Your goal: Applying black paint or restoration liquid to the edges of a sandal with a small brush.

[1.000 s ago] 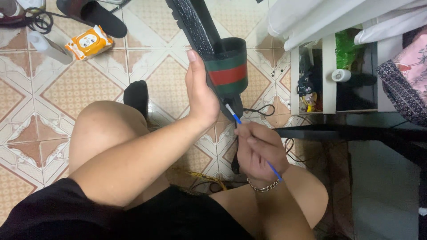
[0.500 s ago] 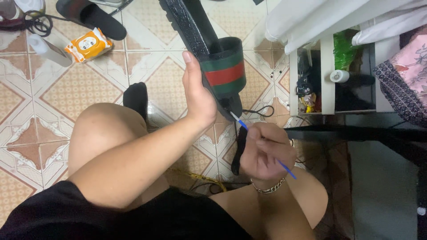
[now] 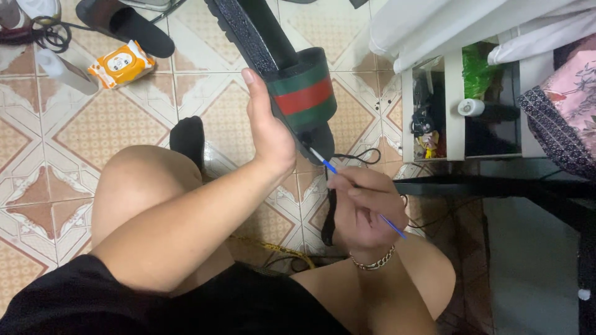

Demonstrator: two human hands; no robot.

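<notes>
My left hand (image 3: 268,127) grips a black slide sandal (image 3: 273,59) from its left side, holding it up over the tiled floor. The sandal's strap (image 3: 303,96) is dark green with a red band across it. My right hand (image 3: 366,208) pinches a thin blue brush (image 3: 360,193) like a pen. The brush's pale tip (image 3: 315,153) touches the sandal's edge just below the strap. A chain bracelet (image 3: 374,262) circles my right wrist. Both bare knees sit below the hands.
A second black sandal (image 3: 127,23) lies at top left beside an orange wipes pack (image 3: 121,64) and a white bottle (image 3: 65,71). A black sock (image 3: 188,138) lies by my left knee. A white shelf unit (image 3: 452,111) stands right; black cords (image 3: 357,158) trail under my hands.
My right hand has shifted slightly down and right, and the brush tip has moved along the sandal's edge below the strap. The left hand keeps its hold on the sandal.
</notes>
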